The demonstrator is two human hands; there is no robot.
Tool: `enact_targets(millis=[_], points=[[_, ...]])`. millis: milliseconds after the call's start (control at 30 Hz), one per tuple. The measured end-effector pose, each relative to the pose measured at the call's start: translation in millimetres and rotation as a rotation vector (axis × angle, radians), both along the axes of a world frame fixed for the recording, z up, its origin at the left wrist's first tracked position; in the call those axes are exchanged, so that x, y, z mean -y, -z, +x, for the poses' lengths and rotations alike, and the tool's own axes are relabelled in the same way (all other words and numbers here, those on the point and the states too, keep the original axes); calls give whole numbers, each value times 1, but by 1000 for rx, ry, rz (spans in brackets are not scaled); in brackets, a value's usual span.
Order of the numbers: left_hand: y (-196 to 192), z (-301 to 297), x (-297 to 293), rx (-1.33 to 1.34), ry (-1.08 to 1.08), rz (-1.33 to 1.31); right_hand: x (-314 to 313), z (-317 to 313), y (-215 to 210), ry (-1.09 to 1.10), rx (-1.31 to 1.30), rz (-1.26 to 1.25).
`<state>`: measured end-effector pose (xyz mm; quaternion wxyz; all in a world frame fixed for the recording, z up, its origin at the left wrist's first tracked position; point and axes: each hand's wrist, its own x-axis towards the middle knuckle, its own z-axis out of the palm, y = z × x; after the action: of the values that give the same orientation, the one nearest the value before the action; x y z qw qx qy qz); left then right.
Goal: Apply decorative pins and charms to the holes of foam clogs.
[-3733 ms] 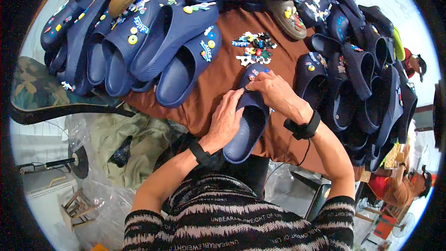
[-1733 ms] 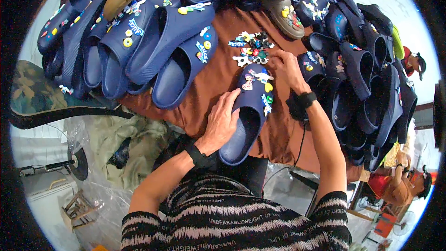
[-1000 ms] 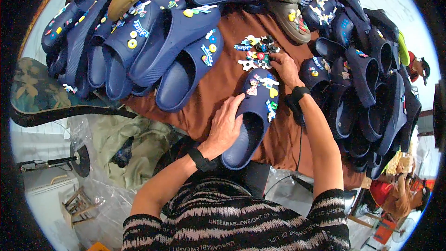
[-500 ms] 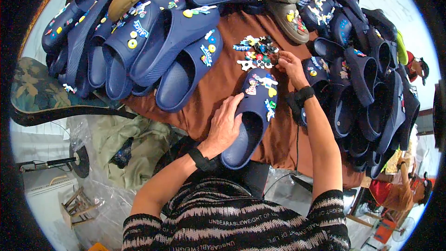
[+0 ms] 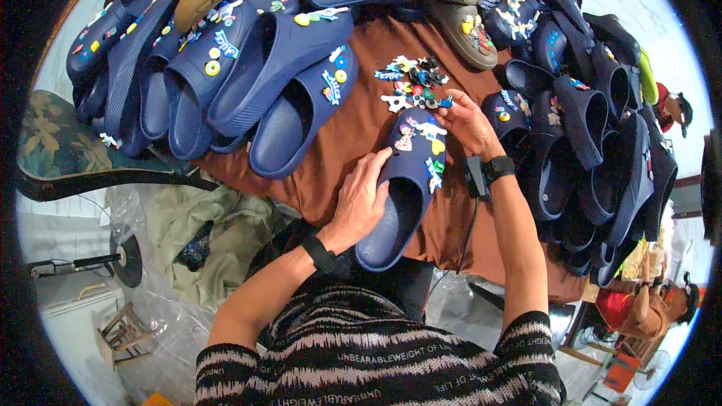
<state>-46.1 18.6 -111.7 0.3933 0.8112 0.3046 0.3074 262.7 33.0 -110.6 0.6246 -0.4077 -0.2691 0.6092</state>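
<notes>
Head view: left hand (image 5: pixel 363 199) steadies blue clog (image 5: pixel 402 188); right hand (image 5: pixel 468 122) pinches among charms (image 5: pixel 415 81), clog piles (image 5: pixel 226 68) crowding.

- Bare brown cloth (image 5: pixel 353 124) between the left stack of navy clogs (image 5: pixel 248 68) and the clog on the lap (image 5: pixel 402 188); a hand can pass there
- Loose charms (image 5: pixel 417 83) block the strip just above that clog
- Right pile of clogs (image 5: pixel 594 128) crowds the right hand (image 5: pixel 470 124); little room

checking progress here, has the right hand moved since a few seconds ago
Yes. The right hand has gone from the navy clog up to the pile of small charms on the brown cloth.
</notes>
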Motion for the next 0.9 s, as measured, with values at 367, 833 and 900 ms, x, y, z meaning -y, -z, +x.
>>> enact_targets(millis=[367, 833, 900], points=[[-4, -1, 1, -5, -16, -57, -4, -27, -36, 147, 635, -112], [0, -1, 1, -18, -9, -39, 29, -114, -74, -160, 1513, 370], [0, 0, 1, -17, -12, -36, 31, -114, -74, -181, 1555, 399]])
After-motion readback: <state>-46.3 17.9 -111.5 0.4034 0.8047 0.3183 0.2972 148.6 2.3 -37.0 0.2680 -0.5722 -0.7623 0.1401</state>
